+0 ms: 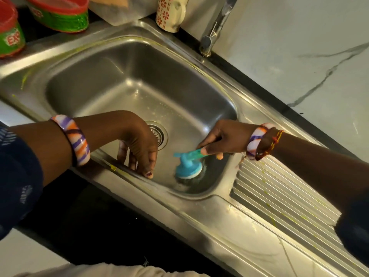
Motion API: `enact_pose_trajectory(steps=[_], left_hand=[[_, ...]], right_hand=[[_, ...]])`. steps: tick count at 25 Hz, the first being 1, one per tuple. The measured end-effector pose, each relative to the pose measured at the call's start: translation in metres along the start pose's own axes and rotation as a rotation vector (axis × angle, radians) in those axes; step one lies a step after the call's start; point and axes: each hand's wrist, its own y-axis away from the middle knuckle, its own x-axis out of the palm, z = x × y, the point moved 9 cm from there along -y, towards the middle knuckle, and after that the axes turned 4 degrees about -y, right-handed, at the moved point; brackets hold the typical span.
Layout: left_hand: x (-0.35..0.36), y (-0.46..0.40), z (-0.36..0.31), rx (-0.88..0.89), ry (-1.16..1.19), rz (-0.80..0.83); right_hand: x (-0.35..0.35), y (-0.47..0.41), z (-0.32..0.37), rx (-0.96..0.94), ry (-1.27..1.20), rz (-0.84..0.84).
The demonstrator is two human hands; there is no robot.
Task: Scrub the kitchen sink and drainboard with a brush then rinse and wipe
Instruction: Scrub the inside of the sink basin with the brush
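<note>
A steel sink (111, 80) fills the middle of the view, with its round drain (159, 134) near the front. My right hand (221, 138) grips the green handle of a blue round-headed brush (185, 169). The brush head presses into the basin's front right corner. My left hand (137, 144) hangs over the front rim with fingers loosely down, fingertips touching the inner wall and holding nothing. The ribbed drainboard (283, 208) lies to the right, partly under my right forearm. Yellow-green smears streak the rim.
A chrome tap (213, 31) rises behind the sink at the back right. A cream mug with red flowers (171, 15) stands at the back rim. Two green tubs with red lids (60, 13) sit at the back left. A marble wall is on the right.
</note>
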Motion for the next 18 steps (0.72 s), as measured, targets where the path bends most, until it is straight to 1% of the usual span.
enact_pose_trajectory(steps=[1, 2, 3, 4, 5, 6, 7, 8, 9, 10, 11, 12, 13, 14, 15, 16, 18], left_hand=[[0.000, 0.000, 0.000, -0.003, -0.004, -0.003], [0.000, 0.001, 0.000, -0.006, -0.003, -0.007], [0.000, 0.002, 0.000, -0.009, 0.000, -0.013], [0.001, 0.004, 0.000, -0.013, 0.006, -0.023], [0.001, 0.006, 0.000, -0.015, 0.014, -0.036], [0.001, 0.007, 0.000, -0.016, 0.021, -0.051], [0.002, 0.009, 0.000, -0.016, 0.030, -0.067], [0.002, 0.009, 0.001, -0.011, 0.043, -0.086], [0.002, 0.010, 0.001, -0.002, 0.059, -0.109], [0.002, 0.010, 0.002, 0.009, 0.072, -0.132], [0.002, 0.010, 0.002, 0.019, 0.082, -0.155], [0.001, 0.010, 0.003, 0.027, 0.090, -0.173], [0.001, 0.010, 0.003, 0.033, 0.097, -0.188], [0.001, 0.011, 0.003, 0.038, 0.105, -0.198], [0.002, 0.011, 0.002, 0.042, 0.104, -0.201], [0.002, 0.011, 0.001, 0.046, 0.091, -0.204], [0.002, 0.013, 0.000, 0.058, 0.050, -0.219]], right_hand=[[0.005, -0.001, 0.000, -0.001, 0.029, 0.044], [0.006, -0.004, -0.001, -0.039, 0.210, 0.079], [-0.003, -0.012, -0.006, -0.050, 0.425, 0.062], [-0.021, -0.021, -0.012, -0.003, 0.623, -0.019], [-0.044, -0.026, -0.017, 0.089, 0.775, -0.140], [-0.064, -0.024, -0.016, 0.179, 0.893, -0.277], [-0.074, -0.024, -0.015, 0.241, 0.943, -0.371], [-0.074, -0.028, -0.010, 0.222, 0.980, -0.415], [-0.060, -0.034, -0.010, 0.190, 0.876, -0.361], [-0.034, -0.040, -0.007, 0.114, 0.753, -0.240], [-0.003, -0.043, -0.003, 0.073, 0.524, -0.063], [0.027, -0.036, 0.004, 0.097, 0.292, 0.113], [0.040, -0.033, 0.005, 0.105, 0.180, 0.189], [0.035, -0.034, 0.002, 0.075, 0.240, 0.202], [0.020, -0.035, -0.005, 0.042, 0.421, 0.142], [-0.003, -0.036, -0.014, 0.054, 0.575, 0.040], [-0.064, -0.028, -0.039, 0.265, 0.806, -0.267]])
